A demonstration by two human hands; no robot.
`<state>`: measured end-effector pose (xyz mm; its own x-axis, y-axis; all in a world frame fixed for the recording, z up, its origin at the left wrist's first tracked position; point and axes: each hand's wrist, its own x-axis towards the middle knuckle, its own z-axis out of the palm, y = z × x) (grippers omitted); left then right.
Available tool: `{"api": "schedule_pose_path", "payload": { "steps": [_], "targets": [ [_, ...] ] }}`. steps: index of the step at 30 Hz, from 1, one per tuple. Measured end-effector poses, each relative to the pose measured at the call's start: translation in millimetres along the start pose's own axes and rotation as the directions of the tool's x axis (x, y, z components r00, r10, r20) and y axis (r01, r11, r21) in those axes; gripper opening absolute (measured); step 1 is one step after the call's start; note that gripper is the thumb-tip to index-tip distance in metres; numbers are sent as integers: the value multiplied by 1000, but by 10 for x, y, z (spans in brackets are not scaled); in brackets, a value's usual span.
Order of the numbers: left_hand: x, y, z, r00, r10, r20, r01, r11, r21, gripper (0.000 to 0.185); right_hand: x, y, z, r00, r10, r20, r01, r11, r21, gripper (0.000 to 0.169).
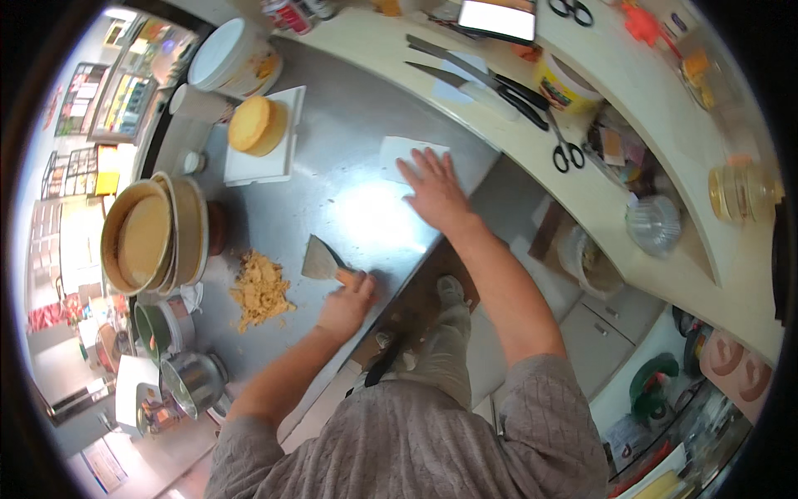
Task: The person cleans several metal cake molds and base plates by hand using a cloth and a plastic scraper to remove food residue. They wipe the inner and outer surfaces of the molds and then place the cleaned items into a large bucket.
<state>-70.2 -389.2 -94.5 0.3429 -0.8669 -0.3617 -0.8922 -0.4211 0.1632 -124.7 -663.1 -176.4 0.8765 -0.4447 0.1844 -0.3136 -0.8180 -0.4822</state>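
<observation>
My left hand [349, 305] grips the wooden handle of a scraper [320, 261] with a broad metal blade, low over the steel worktop [324, 199]. A heap of crumbled cake scraps [262, 290] lies just left of the blade. My right hand [436, 193] is spread with the palm down, its fingertips over a thin white sheet or cloth [394, 156] near the worktop's right end. Whether it presses on the sheet is hard to tell. Farther back, a round sponge cake [257, 126] sits on a white square board [285, 156].
Stacked round cake pans [138, 237] stand along the left side, near a metal bowl [194, 382] and a white bucket [227, 59]. Long knives [474, 72], scissors [566, 153] and a lit phone [497, 19] lie on the cream shelf [399, 53] at right.
</observation>
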Motion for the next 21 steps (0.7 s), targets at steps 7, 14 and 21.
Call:
{"api": "schedule_pose_path", "payload": {
  "steps": [7,14,21],
  "targets": [
    [1196,-159,-216,996,-73,-51,75,996,52,23,-2010,1258,168,440,890,-119,-440,328,836,29],
    [715,290,-65,945,-211,-250,179,973,-145,48,-4013,3037,519,-262,784,562,38,-574,818,49],
    [-173,692,412,997,-7,77,35,926,-377,44,-4514,4203,1131,-150,857,493,271,-444,854,41]
  ]
}}
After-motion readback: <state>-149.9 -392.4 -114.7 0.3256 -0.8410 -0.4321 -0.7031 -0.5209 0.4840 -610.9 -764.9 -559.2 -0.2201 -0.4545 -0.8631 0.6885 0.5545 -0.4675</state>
